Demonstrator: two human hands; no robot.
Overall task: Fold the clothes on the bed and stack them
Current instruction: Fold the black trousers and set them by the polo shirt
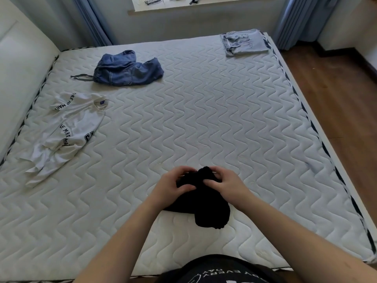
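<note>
Both hands were closed on the black garment (201, 199), which lay bunched near the front edge of the bed (204, 111): the left hand (173, 185) pinched its left part, the right hand (228, 185) gripped the raised top, and the lower half sagged onto the mattress. Because the cloth was dark and crumpled, its seams and edges could not be told apart, so the likeliest fault was a fold started from the wrong edge, giving a lopsided bundle that would not sit flat. A loose pinch could also let one corner slip as the piece was shaken out. The folded pale denim piece (243, 42) sat well apart at the far right corner; carrying the black item that far risked it falling open. The blue jeans (127, 69) and the white printed shirt (67, 131) lay unfolded on the left side, still to be done
</note>
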